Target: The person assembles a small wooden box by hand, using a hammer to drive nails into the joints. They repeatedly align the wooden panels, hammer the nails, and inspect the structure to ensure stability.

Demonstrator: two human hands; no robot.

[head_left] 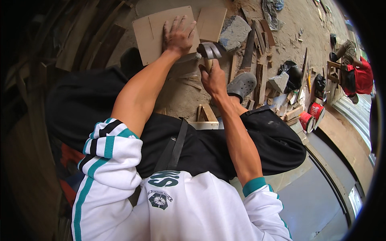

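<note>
My left hand [179,36] lies flat with its fingers spread on a light brown wooden board [149,34]. My right hand [214,79] is wrapped round the handle of a claw hammer [209,51], whose metal head stands up beyond the fist. The hammer is at the board's lower right, and I cannot tell whether it touches anything. A second light brown board [212,23] sits against the right side of the first. What lies beneath the boards is hidden.
A grey stone block [234,33] lies right of the boards. A handsaw [248,50] and wood offcuts [261,82] are beside my grey clog [242,85]. Red cans [307,121] stand at the right. A person in red [363,76] sits at the far right.
</note>
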